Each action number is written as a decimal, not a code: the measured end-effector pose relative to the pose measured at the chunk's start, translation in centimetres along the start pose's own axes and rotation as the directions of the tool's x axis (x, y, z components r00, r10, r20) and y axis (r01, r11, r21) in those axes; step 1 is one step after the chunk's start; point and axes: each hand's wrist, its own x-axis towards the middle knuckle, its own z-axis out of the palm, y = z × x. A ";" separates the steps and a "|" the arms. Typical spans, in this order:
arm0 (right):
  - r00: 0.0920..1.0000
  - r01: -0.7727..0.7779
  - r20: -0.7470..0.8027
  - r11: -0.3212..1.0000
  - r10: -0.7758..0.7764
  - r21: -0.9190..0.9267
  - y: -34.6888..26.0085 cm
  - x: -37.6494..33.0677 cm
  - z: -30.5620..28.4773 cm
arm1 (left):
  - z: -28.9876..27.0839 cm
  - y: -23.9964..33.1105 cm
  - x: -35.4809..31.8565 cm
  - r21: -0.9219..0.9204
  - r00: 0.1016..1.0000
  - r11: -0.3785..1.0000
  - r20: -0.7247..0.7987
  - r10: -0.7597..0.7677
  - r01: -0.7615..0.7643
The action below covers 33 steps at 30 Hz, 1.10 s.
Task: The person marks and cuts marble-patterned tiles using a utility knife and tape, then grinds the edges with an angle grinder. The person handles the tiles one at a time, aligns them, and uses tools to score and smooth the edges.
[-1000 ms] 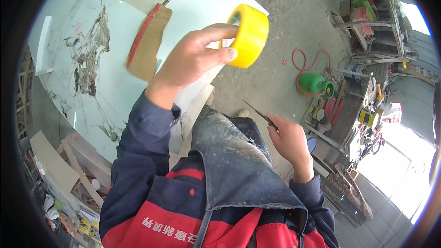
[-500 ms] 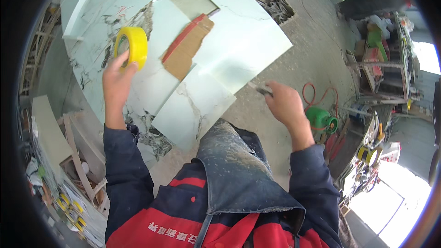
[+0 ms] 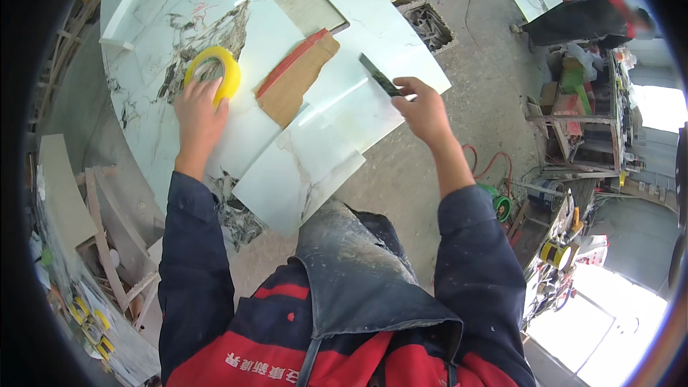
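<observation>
Two hands busy over marbled slabs (image 3: 344, 100): tape L, knife R

L hand (image 3: 200, 111) has its fingers hooked over the near rim of a yellow tape roll (image 3: 232, 77), thumb against the outside. Roll is over the dark-veined L slab, inboard of its L edge; can't tell if it's touching the surface. R hand (image 3: 424, 109) has fingers closed around a dark knife (image 3: 380, 77) (prob. a knife, at least; blade detail too small to tell), tip pointing up-left, near the R corner of the R-hand slab. Btwn them: torn cardboard scrap (image 3: 297, 79) w/ red strip along one edge.

To handle both well: firm pinch on roll, blade angled away from L fingers & off the glossy face, which prob. scratches.

Edges: small slab offcut (image 3: 304, 172) juts past the near edge toward the apron (image 3: 380, 287), so watch elbows & hips there. R forearm reaches over concrete floor (image 3: 473, 57) beyond the R edge; gives it room to swing wide. Bare slab btwn cardboard & knife = some working room. Co-worker (image 3: 580, 18) well apart, top right.
</observation>
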 end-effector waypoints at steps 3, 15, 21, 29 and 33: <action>0.987 0.087 -0.130 0.995 -0.093 -0.050 1.3 0.1 1.3 | -2.3 1.7 -1.1 -0.005 0.998 1.000 -0.047 0.028 -0.028; 0.720 -0.658 0.648 -0.053 0.248 0.751 3.6 -16.5 11.7 | -4.0 12.5 -9.1 -0.377 0.932 0.910 0.362 -0.026 0.172; 0.706 -0.656 0.600 0.027 0.376 0.754 0.4 -16.7 13.8 | -3.9 12.0 -8.7 -0.336 0.913 0.925 0.408 -0.027 0.177; 0.818 -0.465 0.343 0.180 0.463 0.866 -0.9 -16.5 14.1 | -2.2 11.1 -8.7 -0.451 0.937 0.879 0.349 0.016 0.153; 0.881 -0.336 0.190 0.290 0.433 0.896 -3.4 -16.2 11.9 | -2.2 10.8 -8.5 -0.567 0.829 0.693 0.554 -0.078 0.444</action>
